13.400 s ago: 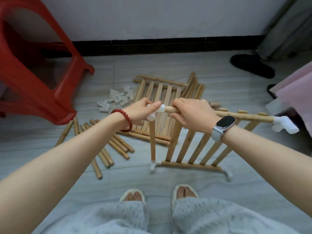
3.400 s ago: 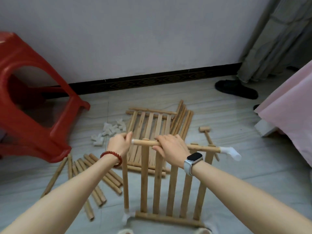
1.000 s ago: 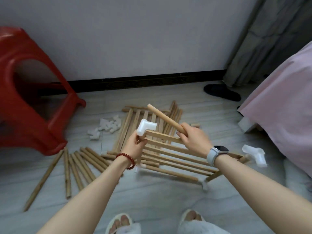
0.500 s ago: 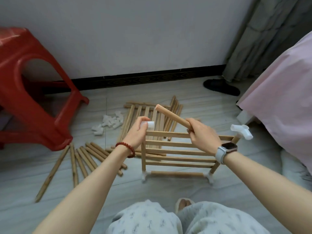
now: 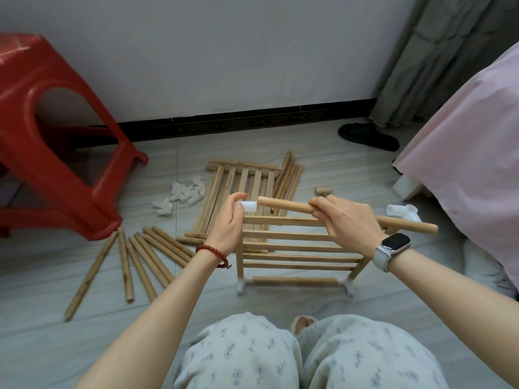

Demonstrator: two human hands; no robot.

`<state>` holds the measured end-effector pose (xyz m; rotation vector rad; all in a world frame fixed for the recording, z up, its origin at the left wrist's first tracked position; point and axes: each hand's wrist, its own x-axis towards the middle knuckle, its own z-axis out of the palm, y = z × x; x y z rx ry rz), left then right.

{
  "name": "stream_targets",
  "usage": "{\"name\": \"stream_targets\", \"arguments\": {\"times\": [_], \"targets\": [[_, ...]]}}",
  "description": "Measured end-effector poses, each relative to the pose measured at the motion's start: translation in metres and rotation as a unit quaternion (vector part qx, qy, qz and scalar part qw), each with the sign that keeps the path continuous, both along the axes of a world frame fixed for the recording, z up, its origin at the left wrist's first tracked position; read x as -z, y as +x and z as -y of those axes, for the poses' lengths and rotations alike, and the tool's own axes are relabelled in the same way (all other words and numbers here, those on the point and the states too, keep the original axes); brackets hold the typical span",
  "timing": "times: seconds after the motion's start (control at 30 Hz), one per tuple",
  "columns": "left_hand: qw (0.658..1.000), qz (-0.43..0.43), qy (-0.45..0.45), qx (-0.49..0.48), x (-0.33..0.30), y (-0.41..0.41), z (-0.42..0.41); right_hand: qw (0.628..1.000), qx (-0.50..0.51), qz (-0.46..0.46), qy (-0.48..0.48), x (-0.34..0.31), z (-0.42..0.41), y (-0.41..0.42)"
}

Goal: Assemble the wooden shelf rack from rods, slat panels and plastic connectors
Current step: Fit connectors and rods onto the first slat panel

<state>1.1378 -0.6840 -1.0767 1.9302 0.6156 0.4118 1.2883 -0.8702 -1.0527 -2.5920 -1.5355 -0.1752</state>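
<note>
A slat panel (image 5: pixel 297 245) stands on edge on the floor in front of my knees, with white plastic connectors at its bottom corners and one connector (image 5: pixel 403 214) at its top right. My left hand (image 5: pixel 229 223) grips the white connector (image 5: pixel 248 206) at the panel's top left corner. My right hand (image 5: pixel 346 223) holds a wooden rod (image 5: pixel 283 205) level above the panel. The rod's left end sits right at the mouth of that connector. Its right end sticks out past my wrist.
A second slat panel (image 5: pixel 241 186) lies flat behind, with several rods (image 5: pixel 289 175) beside it. Loose rods (image 5: pixel 140 256) lie at left, a pile of white connectors (image 5: pixel 182 195) beyond them. A red plastic stool (image 5: pixel 56 153) stands left; a pink bed cover (image 5: pixel 471 153) and black slipper (image 5: pixel 368 136) right.
My right hand has swung the rod down from a steep slant to level, bringing its left end to the connector that my left hand holds. The panel stays upright.
</note>
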Motion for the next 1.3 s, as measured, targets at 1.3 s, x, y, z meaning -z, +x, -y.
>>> {"name": "stream_targets", "arguments": {"times": [1.3], "targets": [[0.988, -0.136, -0.044, -0.064, -0.004, 0.014, -0.020, 0.975, -0.175, 0.074, 0.116, 0.022, -0.045, -0.004]]}}
